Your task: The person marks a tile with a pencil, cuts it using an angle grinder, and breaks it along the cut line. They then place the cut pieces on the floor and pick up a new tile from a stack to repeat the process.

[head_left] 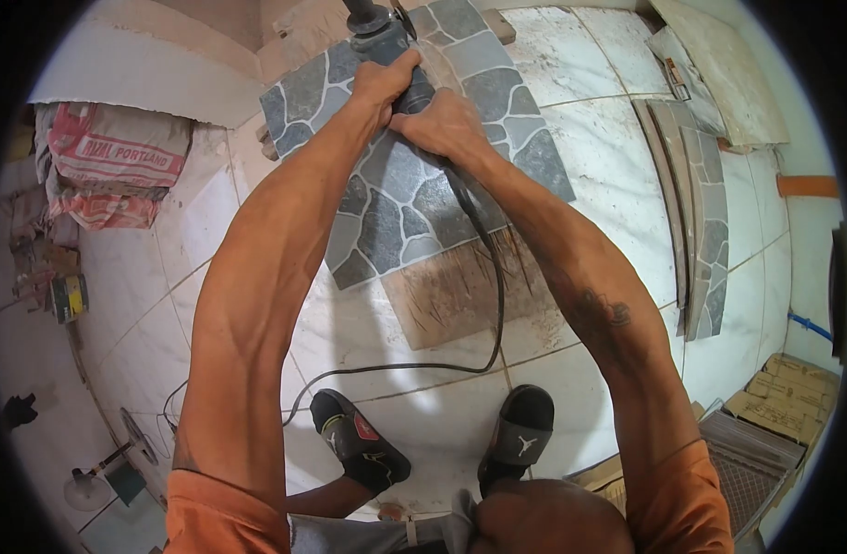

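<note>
Both hands grip a dark power cutter [387, 42] held over a stone-pattern tile [414, 198]. My left hand [384, 81] wraps the tool's body from the left. My right hand [444, 125] clasps its rear end, just behind the left. The tool's black cord [494, 305] runs down from my right hand across the tile and curls left over the floor. The tile lies flat on a scarred wooden board [451, 295] on the white floor. The tool's front end is cut off by the top edge of the view.
Cut strips of the same tile [705, 231] lie to the right. Cement bags [114, 157] are stacked at left. Cardboard boxes [779, 397] sit at the lower right. My feet in black slides [525, 429] stand just below the board. Large tiles [719, 65] lean top right.
</note>
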Tool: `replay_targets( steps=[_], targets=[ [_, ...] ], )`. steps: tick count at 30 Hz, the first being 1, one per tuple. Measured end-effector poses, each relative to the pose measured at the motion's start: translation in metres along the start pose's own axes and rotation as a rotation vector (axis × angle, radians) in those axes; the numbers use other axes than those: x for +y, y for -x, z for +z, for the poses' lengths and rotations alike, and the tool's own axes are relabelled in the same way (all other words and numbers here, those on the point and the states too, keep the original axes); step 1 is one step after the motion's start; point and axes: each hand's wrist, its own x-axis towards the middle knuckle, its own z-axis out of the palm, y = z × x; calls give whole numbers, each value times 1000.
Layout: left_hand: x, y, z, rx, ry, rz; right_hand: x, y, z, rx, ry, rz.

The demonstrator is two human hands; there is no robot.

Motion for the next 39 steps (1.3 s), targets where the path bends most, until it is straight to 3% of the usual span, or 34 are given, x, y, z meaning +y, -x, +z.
replay_targets(
  steps=[15,21,30,33,36,39],
  targets=[
    [-14,14,1,-14,-55,-8,8,24,-1,2,11,-4],
    [-28,30,2,-50,0,20,21,39,7,97,14,-25],
    [-27,35,5,-12,-32,10,24,40,6,40,-24,-25],
    [-33,44,6,-7,-36,41,36,44,12,74,-75,-114],
    [-48,38,6,-24,-31,42,36,53,6,-21,-29,-19],
    [-50,40,6,-26,-41,30,34,56,8,15,3,7]
  ],
)
